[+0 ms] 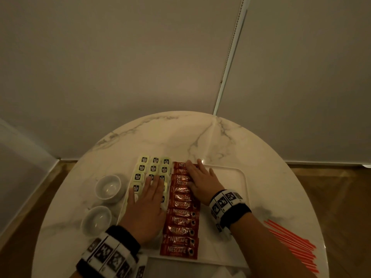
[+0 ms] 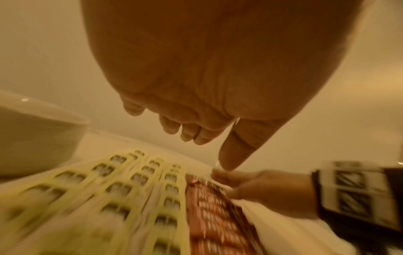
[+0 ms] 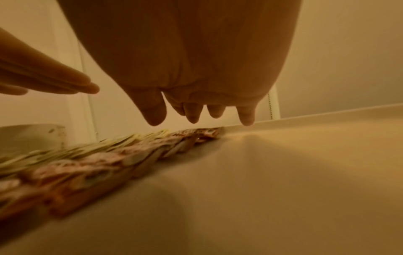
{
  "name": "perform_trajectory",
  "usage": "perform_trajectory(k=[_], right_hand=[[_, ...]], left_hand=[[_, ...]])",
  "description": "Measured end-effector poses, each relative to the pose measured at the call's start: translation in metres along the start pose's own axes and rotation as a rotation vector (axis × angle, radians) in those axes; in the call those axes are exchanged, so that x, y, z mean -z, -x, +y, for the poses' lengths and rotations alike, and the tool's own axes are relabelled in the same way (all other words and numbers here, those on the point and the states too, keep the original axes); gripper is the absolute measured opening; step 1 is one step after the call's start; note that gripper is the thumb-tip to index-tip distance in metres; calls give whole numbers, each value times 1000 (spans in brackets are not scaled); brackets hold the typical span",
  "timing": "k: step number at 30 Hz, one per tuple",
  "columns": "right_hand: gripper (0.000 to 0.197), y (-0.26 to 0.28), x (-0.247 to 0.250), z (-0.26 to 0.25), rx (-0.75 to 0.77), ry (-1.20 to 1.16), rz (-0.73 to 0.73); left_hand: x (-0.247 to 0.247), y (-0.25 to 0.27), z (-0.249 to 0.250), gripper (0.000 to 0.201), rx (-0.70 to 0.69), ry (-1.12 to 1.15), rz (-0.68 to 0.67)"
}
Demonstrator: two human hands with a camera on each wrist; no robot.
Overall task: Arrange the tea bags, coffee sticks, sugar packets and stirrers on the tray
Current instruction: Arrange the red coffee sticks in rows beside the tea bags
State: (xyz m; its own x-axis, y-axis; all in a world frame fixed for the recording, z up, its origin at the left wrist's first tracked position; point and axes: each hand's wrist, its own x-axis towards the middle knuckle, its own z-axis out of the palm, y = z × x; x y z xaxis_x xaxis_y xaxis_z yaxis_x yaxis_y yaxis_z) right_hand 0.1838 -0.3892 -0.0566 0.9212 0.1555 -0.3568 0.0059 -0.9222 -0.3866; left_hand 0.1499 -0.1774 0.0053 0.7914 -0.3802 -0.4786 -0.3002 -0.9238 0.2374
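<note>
A white tray lies on the round marble table. Pale green tea bags fill its left part in three columns. Beside them runs a column of red coffee sticks. My left hand hovers flat over the tea bags, fingers straight, holding nothing. My right hand lies flat at the far end of the coffee sticks, fingertips near the tray's far rim. Orange stirrers lie on the table to the right, off the tray. Sugar packets are not visible.
Two white cups stand on the table left of the tray. The tray's right half is bare. A wall and a blind with a bead chain rise behind the table.
</note>
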Motion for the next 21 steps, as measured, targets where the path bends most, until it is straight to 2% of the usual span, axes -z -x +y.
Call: perform_trajectory(k=[2, 4, 6, 11, 16, 21], right_hand=[[65, -1, -4, -2, -11, -15, -31], [66, -3, -5, -3, -20, -33, -33], [66, -4, -6, -3, -33, -40, -36], [67, -7, -5, -1, -53, -45, -55], [67, -7, -5, 0, -51, -36, -60], [67, -5, -3, 2, -54, -126, -5]], left_hand=[[-11, 12, 1, 73, -5, -14, -42], [-18, 21, 0, 86, -15, -33, -43], [-25, 25, -1, 89, -12, -34, -45], [-29, 28, -8, 83, -4, -13, -55], [-24, 27, -15, 89, 6, -18, -21], [-23, 33, -16, 76, 18, -32, 1]])
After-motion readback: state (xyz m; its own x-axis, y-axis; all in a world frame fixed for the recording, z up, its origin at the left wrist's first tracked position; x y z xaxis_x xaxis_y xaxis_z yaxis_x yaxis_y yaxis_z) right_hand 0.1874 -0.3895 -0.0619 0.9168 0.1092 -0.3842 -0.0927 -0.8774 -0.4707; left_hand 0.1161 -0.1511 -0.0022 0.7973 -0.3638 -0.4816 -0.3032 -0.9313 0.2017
